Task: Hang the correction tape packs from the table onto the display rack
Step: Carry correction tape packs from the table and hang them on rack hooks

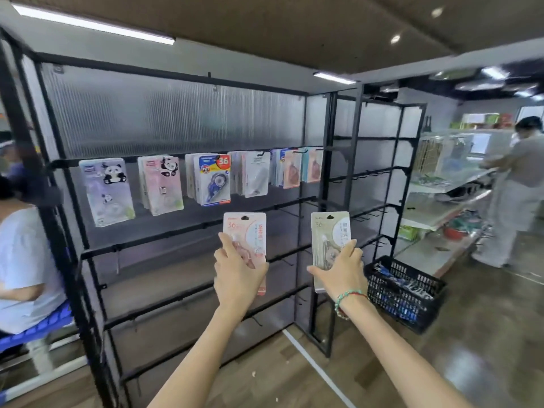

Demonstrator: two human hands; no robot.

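Pink pack (245, 231) upright, lengthwise vertical

Both arms reach up toward twelve o'clock, the left hand (235, 275) and right hand (343, 272) each gripping a pack.

Both arms are up at the black display rack (188, 219): the left hand (235, 275) grips a pink pack (245, 231), the right hand (343, 272) a beige pack (329, 231), both upright below the filled top row of packs (206, 178).
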